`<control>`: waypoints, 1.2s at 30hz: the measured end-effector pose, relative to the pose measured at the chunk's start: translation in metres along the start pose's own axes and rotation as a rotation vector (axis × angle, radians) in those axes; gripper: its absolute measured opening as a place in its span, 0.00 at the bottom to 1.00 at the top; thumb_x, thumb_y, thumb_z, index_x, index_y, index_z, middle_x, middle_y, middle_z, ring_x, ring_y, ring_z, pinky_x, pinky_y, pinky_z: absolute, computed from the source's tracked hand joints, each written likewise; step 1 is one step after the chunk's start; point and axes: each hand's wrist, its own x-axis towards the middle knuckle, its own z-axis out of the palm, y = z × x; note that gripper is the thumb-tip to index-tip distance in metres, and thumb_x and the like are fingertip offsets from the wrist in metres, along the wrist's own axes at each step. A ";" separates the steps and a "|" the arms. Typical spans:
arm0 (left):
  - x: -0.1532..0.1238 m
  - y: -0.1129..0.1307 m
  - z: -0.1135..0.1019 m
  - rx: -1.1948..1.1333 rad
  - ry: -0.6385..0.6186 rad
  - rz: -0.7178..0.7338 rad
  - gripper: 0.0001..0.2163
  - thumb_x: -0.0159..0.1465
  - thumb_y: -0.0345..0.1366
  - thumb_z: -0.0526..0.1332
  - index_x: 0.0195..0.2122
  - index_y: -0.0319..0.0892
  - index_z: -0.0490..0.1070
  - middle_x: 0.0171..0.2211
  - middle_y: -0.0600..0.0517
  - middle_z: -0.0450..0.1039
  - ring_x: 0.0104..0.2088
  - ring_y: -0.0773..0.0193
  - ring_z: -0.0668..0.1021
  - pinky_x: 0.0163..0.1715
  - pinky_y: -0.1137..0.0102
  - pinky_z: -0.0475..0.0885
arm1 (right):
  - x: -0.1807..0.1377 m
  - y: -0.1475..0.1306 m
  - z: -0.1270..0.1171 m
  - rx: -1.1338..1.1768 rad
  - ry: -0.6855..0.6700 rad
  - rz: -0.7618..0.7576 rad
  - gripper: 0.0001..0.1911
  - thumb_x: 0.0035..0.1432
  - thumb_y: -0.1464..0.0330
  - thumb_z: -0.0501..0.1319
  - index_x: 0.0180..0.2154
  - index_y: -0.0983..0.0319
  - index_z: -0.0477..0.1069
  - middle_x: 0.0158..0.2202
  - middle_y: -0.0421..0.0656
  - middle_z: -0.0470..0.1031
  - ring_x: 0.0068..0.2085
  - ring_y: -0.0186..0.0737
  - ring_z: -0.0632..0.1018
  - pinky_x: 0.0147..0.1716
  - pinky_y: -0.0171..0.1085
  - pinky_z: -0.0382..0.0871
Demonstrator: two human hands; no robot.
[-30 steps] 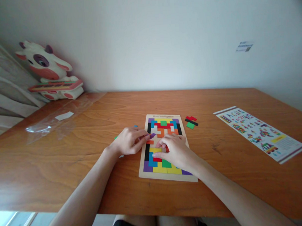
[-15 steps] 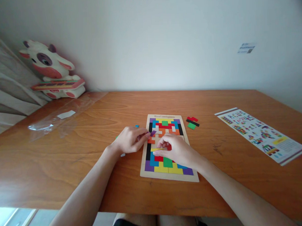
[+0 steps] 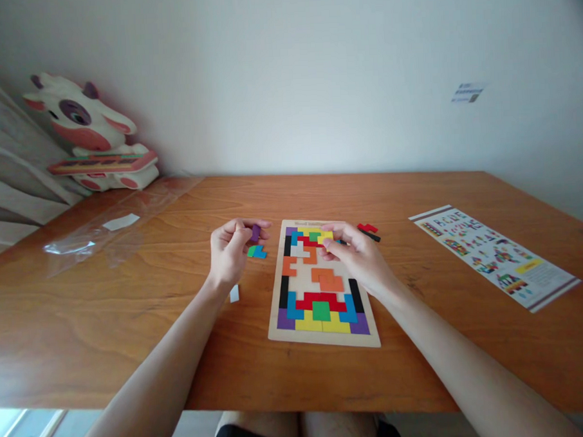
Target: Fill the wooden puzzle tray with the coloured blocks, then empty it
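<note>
A wooden puzzle board (image 3: pixel 324 341) lies before me, partly filled with coloured block pieces. My left hand (image 3: pixel 229 252) is left of the board, its fingers pinching a purple puzzle piece (image 3: pixel 256 233) above the table. Over the board's upper right part, my right hand (image 3: pixel 359 254) grips a yellow puzzle piece (image 3: pixel 325 237) between thumb and fingers. Orange pieces (image 3: pixel 329 281) rest in the middle of the board, with bare wood around them. My right hand hides some of the board's upper right side.
A green and blue pair of pieces (image 3: pixel 259 252) and a white piece (image 3: pixel 234 293) lie left of the board. Red and black pieces (image 3: pixel 368 228) sit at its right. Farther right is a printed sheet (image 3: pixel 496 258). Plastic wrapping (image 3: pixel 87 243) and a cow toy keyboard (image 3: pixel 97 133) are at the left.
My left hand has moved left and up off the board with the purple piece. My right hand has gone up toward the board's far end with the yellow piece, uncovering the middle.
</note>
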 end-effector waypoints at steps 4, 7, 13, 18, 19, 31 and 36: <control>0.008 -0.002 -0.001 -0.087 -0.025 -0.252 0.09 0.51 0.33 0.57 0.21 0.43 0.54 0.26 0.52 0.71 0.23 0.69 0.72 0.19 0.74 0.65 | -0.001 0.000 0.000 -0.208 -0.018 -0.052 0.12 0.61 0.63 0.59 0.43 0.59 0.78 0.40 0.46 0.79 0.43 0.44 0.80 0.44 0.45 0.76; 0.010 -0.006 -0.001 -0.115 -0.140 -0.438 0.07 0.50 0.33 0.55 0.24 0.44 0.53 0.21 0.56 0.61 0.16 0.73 0.62 0.13 0.76 0.53 | -0.003 0.000 0.000 -0.385 -0.030 -0.218 0.16 0.63 0.68 0.56 0.50 0.58 0.76 0.45 0.46 0.80 0.44 0.42 0.79 0.46 0.46 0.75; 0.001 -0.002 0.005 0.215 -0.243 -0.283 0.11 0.61 0.43 0.60 0.30 0.43 0.62 0.22 0.58 0.62 0.18 0.73 0.60 0.16 0.76 0.54 | -0.004 0.009 0.000 -0.788 -0.057 -0.631 0.10 0.65 0.70 0.60 0.44 0.57 0.80 0.38 0.46 0.80 0.39 0.42 0.79 0.42 0.44 0.76; -0.009 -0.002 0.006 0.627 -0.514 0.065 0.14 0.63 0.47 0.64 0.42 0.41 0.74 0.27 0.56 0.72 0.21 0.72 0.65 0.21 0.76 0.60 | -0.004 0.014 0.004 -0.921 -0.091 -0.699 0.10 0.66 0.69 0.61 0.45 0.58 0.80 0.45 0.48 0.78 0.43 0.43 0.79 0.44 0.44 0.77; -0.010 -0.003 0.005 0.664 -0.569 0.125 0.14 0.64 0.47 0.64 0.43 0.42 0.75 0.28 0.55 0.73 0.22 0.72 0.67 0.22 0.76 0.61 | -0.005 0.015 0.005 -0.931 -0.145 -0.692 0.12 0.67 0.72 0.59 0.47 0.57 0.79 0.47 0.47 0.78 0.44 0.42 0.80 0.45 0.43 0.77; -0.004 -0.012 -0.011 0.896 -0.704 0.559 0.13 0.68 0.44 0.61 0.44 0.42 0.80 0.37 0.47 0.79 0.35 0.63 0.80 0.36 0.71 0.75 | -0.009 0.010 0.011 -0.905 -0.247 -0.773 0.12 0.67 0.74 0.56 0.42 0.63 0.78 0.40 0.47 0.78 0.39 0.39 0.80 0.43 0.39 0.77; -0.005 -0.013 -0.011 0.922 -0.711 0.571 0.14 0.70 0.43 0.58 0.42 0.43 0.81 0.35 0.48 0.79 0.33 0.65 0.80 0.33 0.73 0.74 | -0.010 0.008 0.012 -0.929 -0.314 -0.754 0.12 0.66 0.76 0.57 0.37 0.65 0.79 0.38 0.47 0.77 0.38 0.38 0.78 0.41 0.38 0.76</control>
